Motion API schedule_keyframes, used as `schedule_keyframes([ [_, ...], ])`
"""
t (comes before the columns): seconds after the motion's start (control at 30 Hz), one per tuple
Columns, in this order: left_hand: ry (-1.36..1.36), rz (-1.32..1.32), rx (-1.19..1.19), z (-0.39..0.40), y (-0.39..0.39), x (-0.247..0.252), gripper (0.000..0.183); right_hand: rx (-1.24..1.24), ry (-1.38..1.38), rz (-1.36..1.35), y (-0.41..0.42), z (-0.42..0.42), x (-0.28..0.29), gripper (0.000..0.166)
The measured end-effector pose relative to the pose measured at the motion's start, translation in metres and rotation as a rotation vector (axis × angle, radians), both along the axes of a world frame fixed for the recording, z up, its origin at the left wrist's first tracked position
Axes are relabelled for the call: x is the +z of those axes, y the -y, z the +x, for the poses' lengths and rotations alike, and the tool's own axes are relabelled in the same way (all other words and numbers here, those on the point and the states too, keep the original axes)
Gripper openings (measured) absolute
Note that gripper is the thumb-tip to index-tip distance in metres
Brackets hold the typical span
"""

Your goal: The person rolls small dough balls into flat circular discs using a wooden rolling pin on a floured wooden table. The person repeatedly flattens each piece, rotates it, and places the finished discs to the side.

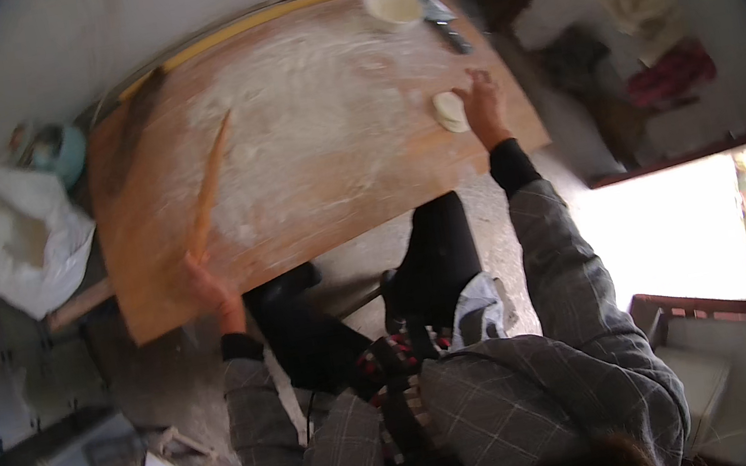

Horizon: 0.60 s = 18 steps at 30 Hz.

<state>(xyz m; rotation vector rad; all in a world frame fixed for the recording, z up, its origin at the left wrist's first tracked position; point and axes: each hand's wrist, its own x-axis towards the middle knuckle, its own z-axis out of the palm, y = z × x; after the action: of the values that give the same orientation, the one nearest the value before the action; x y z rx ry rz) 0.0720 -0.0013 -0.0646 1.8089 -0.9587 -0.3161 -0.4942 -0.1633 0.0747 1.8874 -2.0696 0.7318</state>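
A large wooden board (154, 266), dusted with white flour (302, 99), lies before me. At its left side my left hand (215, 293), somewhat blurred, grips the near end of a slim, tapered wooden rolling pin (211, 177). The pin slants away from me, its far tip pointing over the floured area. Toward the board's right edge lies a small pale piece of flattened dough (449, 113). My right hand (488, 111) is just to the right of that dough, thumb and fingers apart, with the thumb at the dough's upper edge.
A pale bowl (394, 9) and a knife with a dark handle (452, 33) occupy the far right corner. Along the back runs a yellow strip (255, 26). Left of the board are a white plastic sack (30, 241) and a light-blue container (61, 153). A bright doorway (676, 231) opens at right.
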Motion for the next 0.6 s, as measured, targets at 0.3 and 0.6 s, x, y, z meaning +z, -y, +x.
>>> schedule_keyframes([
  [0.3, 0.518, 0.149, -0.046, -0.046, -0.004, 0.07, 0.024, 0.912, 0.364, 0.177, 0.003, 0.275, -0.021, 0.031],
  [0.6, 0.6, 0.066, 0.0, -0.045, -0.004, 0.05, 0.029, 0.999, 0.119, 0.237, 0.005, 0.301, -0.034, 0.033],
])
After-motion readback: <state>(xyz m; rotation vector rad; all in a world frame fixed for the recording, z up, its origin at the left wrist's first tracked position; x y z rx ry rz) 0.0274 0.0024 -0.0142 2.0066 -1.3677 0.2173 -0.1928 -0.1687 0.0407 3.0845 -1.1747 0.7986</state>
